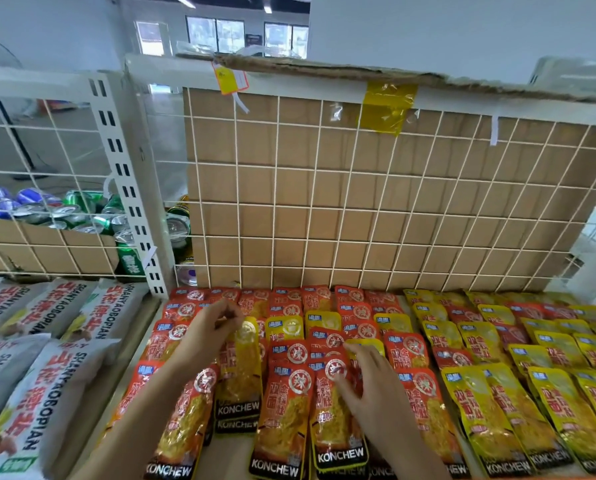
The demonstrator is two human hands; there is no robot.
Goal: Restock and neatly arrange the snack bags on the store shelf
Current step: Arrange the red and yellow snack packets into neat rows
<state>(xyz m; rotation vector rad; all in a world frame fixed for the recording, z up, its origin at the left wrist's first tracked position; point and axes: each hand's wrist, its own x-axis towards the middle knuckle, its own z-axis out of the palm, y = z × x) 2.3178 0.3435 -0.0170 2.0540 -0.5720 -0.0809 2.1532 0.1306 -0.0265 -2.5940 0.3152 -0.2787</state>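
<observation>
The shelf (225,455) lay packed with overlapping red and yellow snack bags (497,403), backed by a white wire grid (388,209) with cardboard (324,188) behind it; windows showed in the far room. The left hand (213,327) reached far, its blurred fingers curled and pinching the top of a yellow bag (241,375) among the left rows. The right hand (369,386) rested nearer with loosely spread fingers on a red bag (327,410), gripping nothing. White bags (57,386) lay left; cans (78,209) sat beyond the grid.
</observation>
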